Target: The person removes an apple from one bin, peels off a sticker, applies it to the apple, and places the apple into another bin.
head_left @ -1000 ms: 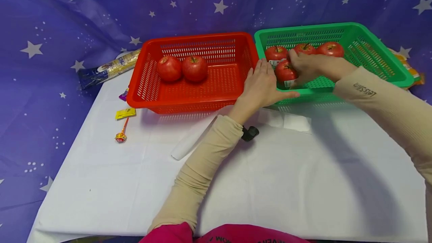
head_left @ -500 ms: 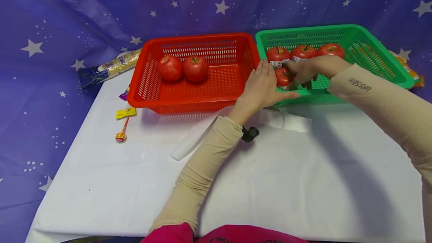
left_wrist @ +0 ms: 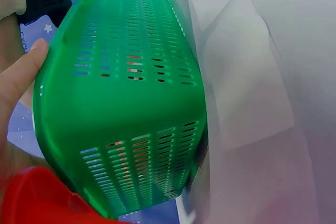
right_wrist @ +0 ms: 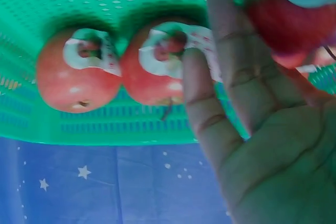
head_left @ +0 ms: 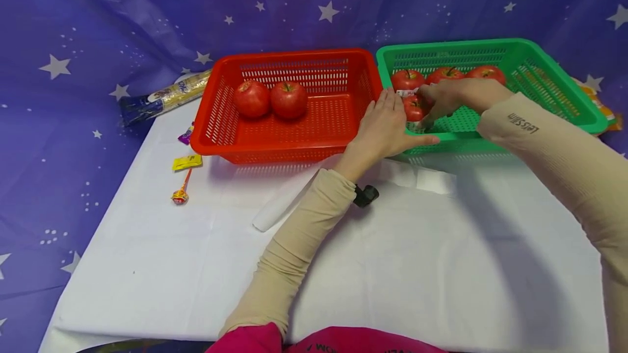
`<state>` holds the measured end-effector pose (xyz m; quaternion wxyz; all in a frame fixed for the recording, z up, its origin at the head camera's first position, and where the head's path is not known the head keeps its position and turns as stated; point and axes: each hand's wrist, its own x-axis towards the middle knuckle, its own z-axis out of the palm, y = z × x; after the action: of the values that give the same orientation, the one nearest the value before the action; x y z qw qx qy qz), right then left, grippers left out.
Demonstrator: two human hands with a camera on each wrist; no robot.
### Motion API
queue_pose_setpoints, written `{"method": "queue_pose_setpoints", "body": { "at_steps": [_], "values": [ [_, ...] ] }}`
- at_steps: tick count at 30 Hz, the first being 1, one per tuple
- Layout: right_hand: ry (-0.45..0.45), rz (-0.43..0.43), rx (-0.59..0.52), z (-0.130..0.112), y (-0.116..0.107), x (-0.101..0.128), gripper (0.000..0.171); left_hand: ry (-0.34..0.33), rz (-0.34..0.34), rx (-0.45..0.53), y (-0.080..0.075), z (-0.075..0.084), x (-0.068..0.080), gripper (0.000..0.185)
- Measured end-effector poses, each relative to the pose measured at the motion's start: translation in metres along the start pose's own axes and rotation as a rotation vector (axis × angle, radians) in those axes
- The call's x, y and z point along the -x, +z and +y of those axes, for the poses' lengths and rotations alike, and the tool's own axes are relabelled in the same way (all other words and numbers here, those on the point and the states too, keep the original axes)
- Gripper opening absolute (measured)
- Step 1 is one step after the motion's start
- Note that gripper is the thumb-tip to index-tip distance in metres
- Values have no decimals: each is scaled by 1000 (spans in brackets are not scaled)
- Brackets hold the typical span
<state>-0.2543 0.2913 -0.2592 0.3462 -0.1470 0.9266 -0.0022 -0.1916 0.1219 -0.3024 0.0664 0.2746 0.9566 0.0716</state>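
Observation:
My right hand (head_left: 444, 98) reaches into the green basket (head_left: 461, 136) and grips the front-left red apple (head_left: 413, 109), partly covering it. In the right wrist view, two fingers of that hand (right_wrist: 268, 124) extend past the apple (right_wrist: 294, 24), which bears a pale label. Behind it, three more apples line the back of the basket, including a left one (head_left: 407, 79) and a right one (head_left: 487, 73). White labels with print wrap around two apples in the right wrist view. My left hand (head_left: 380, 128) rests on the green basket's front-left corner, fingers extended, thumb along the rim.
A red basket (head_left: 289, 151) holding two apples (head_left: 288, 99) stands against the green one. White paper (head_left: 282, 206) and a black object (head_left: 366, 196) lie in front. At left are a lollipop (head_left: 180, 196), a yellow packet (head_left: 187, 162) and a long noodle-like pack (head_left: 171, 95).
The right hand has shifted slightly over the gripped apple, covering more of it and moving its label. The left hand keeps its place on the rim. The head view has shifted a little.

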Motion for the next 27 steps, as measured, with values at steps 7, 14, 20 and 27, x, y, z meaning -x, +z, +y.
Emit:
{"method": "queue_pose_setpoints", "body": {
  "at_steps": [7,14,20,27],
  "values": [
    [-21,168,39,-18,-32,11,89,144,-27,129,-18,-23,27,97],
    [-138,411,-81,-79,-54,1,88,-10,165,276,-65,-111,94,99],
    [-254,347,-92,-140,-59,-40,89,-224,152,329,-73,-194,150,108],
    [-234,202,-60,-184,-51,-82,89,-402,-13,346,-67,-240,184,115]
  ]
}}
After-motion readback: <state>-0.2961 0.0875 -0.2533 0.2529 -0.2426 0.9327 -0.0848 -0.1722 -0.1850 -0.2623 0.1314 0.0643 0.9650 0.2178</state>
